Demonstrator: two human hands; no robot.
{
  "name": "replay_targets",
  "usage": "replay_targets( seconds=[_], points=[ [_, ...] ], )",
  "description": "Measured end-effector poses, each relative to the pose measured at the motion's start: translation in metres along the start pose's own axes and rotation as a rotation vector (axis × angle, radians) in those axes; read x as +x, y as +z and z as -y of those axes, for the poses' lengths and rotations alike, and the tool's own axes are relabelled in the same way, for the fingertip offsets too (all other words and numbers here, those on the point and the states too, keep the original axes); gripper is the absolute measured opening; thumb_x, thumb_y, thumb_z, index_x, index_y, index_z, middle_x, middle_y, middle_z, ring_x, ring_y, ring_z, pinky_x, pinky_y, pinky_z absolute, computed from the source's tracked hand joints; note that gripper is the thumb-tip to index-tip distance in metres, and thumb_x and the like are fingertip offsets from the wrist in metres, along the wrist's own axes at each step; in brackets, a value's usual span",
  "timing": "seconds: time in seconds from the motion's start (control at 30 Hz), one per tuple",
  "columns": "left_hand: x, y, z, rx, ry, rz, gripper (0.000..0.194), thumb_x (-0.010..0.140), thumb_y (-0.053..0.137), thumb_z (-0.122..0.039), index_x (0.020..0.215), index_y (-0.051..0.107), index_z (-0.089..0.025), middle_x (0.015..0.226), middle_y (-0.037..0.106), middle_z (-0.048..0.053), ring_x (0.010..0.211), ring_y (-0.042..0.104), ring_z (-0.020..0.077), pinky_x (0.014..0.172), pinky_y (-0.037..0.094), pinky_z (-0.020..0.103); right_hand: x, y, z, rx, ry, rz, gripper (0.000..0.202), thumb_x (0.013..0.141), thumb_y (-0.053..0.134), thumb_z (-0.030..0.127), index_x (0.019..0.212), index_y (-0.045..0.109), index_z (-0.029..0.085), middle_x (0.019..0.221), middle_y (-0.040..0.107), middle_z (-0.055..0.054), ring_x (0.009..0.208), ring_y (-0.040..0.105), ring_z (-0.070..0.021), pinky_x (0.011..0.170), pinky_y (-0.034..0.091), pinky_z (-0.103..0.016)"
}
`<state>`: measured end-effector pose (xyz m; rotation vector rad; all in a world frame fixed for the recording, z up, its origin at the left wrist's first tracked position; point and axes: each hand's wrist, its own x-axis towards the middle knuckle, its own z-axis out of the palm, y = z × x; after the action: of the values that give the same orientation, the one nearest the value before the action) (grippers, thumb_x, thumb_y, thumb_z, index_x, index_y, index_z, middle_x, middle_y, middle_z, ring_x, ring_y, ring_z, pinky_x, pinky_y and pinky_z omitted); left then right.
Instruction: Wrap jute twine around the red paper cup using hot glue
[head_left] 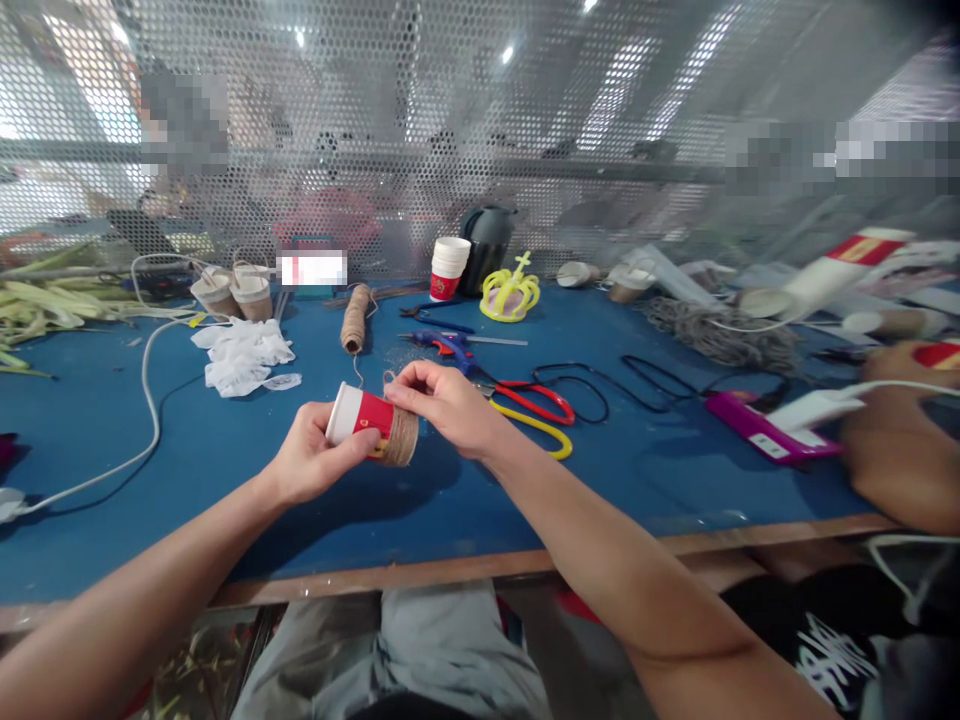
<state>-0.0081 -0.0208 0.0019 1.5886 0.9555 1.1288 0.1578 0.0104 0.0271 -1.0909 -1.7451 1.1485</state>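
Note:
My left hand [319,455] is wrapped round a red and white paper cup [347,413], which lies tilted sideways above the table. Brown twine [403,436] is wound in close turns round the end of the cup on the right. At the cup's upper side, my right hand [442,402] pinches the twine between thumb and fingers. A strand runs from there toward a spool of twine [355,318] lying behind the cup. A blue glue gun [442,348] and scissors with red and yellow handles [536,403] lie just beyond my right hand.
White gloves [240,352] and a white cable [150,375] lie left. Stacked paper cups [448,268], a dark jug [489,245] and a yellow crown [510,293] stand behind. A purple power strip [769,428], grey cord [709,335] and another person's arm [900,450] are right.

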Motion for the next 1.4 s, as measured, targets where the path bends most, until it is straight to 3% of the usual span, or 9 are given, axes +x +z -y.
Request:
replay_targets(
  seconds=[0.2, 0.33, 0.5, 0.63, 0.77, 0.83, 0.97, 1.17, 1.4],
  points=[
    [0.004, 0.004, 0.002, -0.329, -0.163, -0.051, 0.02, 0.059, 0.069, -0.028, 0.064, 0.064, -0.01, 0.055, 0.06, 0.0, 0.048, 0.049, 0.008, 0.05, 0.042, 0.019, 0.005, 0.001, -0.007, -0.077, 0.041, -0.052, 0.025, 0.075, 0.053, 0.037, 0.064, 0.048, 0.015, 0.058, 0.047, 0.003, 0.052, 0.041, -0.0077, 0.05, 0.035, -0.022],
    [0.009, 0.003, 0.001, -0.455, -0.152, -0.133, 0.019, 0.061, 0.069, -0.028, 0.069, 0.065, -0.011, 0.061, 0.064, 0.0, 0.053, 0.054, 0.0084, 0.053, 0.043, 0.018, 0.007, -0.003, -0.009, 0.076, 0.132, -0.015, 0.034, 0.08, 0.042, 0.048, 0.071, 0.048, 0.016, 0.064, 0.051, 0.0, 0.055, 0.05, -0.0105, 0.048, 0.042, -0.024],
    [0.01, -0.001, 0.003, -0.208, -0.042, -0.127, 0.02, 0.068, 0.064, -0.029, 0.078, 0.067, -0.011, 0.067, 0.066, 0.001, 0.058, 0.054, 0.0094, 0.058, 0.044, 0.019, 0.001, -0.009, -0.001, 0.18, 0.077, 0.212, 0.036, 0.076, 0.048, 0.051, 0.088, 0.052, 0.017, 0.085, 0.058, -0.006, 0.073, 0.057, -0.015, 0.059, 0.05, -0.029],
    [0.009, -0.006, -0.001, -0.086, -0.042, -0.074, 0.021, 0.066, 0.067, -0.028, 0.077, 0.067, -0.01, 0.064, 0.065, 0.002, 0.056, 0.053, 0.0098, 0.053, 0.041, 0.018, -0.001, -0.014, 0.002, 0.064, -0.034, 0.162, 0.037, 0.074, 0.056, 0.041, 0.102, 0.05, 0.017, 0.098, 0.057, -0.007, 0.083, 0.057, -0.016, 0.069, 0.05, -0.031],
    [0.013, -0.011, -0.006, -0.337, -0.174, 0.031, 0.026, 0.061, 0.071, -0.026, 0.081, 0.066, -0.011, 0.073, 0.068, 0.003, 0.064, 0.058, 0.0121, 0.064, 0.044, 0.021, -0.001, -0.013, -0.001, -0.105, -0.196, 0.125, 0.041, 0.072, 0.06, 0.034, 0.108, 0.047, 0.019, 0.108, 0.053, -0.008, 0.095, 0.054, -0.018, 0.079, 0.047, -0.034],
    [0.015, -0.012, -0.006, -0.425, -0.23, 0.02, 0.026, 0.057, 0.073, -0.023, 0.079, 0.066, -0.011, 0.07, 0.068, 0.003, 0.061, 0.058, 0.0112, 0.062, 0.045, 0.02, -0.002, -0.011, -0.002, -0.164, -0.24, 0.121, 0.039, 0.073, 0.06, 0.033, 0.108, 0.047, 0.02, 0.112, 0.051, -0.009, 0.099, 0.053, -0.0185, 0.083, 0.046, -0.035],
    [0.016, -0.011, -0.002, -0.419, -0.231, -0.004, 0.025, 0.057, 0.072, -0.022, 0.079, 0.066, -0.011, 0.067, 0.068, 0.003, 0.057, 0.058, 0.0106, 0.057, 0.045, 0.019, -0.003, -0.008, -0.002, -0.199, -0.247, 0.142, 0.036, 0.074, 0.058, 0.031, 0.106, 0.046, 0.018, 0.109, 0.052, -0.009, 0.098, 0.053, -0.0184, 0.083, 0.046, -0.035],
    [0.014, -0.008, -0.002, -0.254, -0.144, 0.034, 0.027, 0.062, 0.069, -0.023, 0.085, 0.067, -0.011, 0.075, 0.07, 0.006, 0.069, 0.063, 0.0161, 0.068, 0.048, 0.025, -0.004, -0.007, 0.002, -0.149, -0.212, 0.112, 0.029, 0.075, 0.055, 0.028, 0.101, 0.048, 0.017, 0.106, 0.053, -0.008, 0.094, 0.055, -0.0168, 0.079, 0.048, -0.033],
    [0.013, -0.004, -0.001, -0.091, -0.11, 0.078, 0.024, 0.065, 0.065, -0.024, 0.083, 0.066, -0.008, 0.075, 0.069, 0.008, 0.066, 0.061, 0.0152, 0.062, 0.047, 0.023, -0.002, -0.004, -0.001, -0.121, -0.169, 0.061, 0.021, 0.075, 0.055, 0.029, 0.092, 0.052, 0.017, 0.099, 0.056, -0.007, 0.091, 0.054, -0.0172, 0.076, 0.046, -0.033]
  ],
)
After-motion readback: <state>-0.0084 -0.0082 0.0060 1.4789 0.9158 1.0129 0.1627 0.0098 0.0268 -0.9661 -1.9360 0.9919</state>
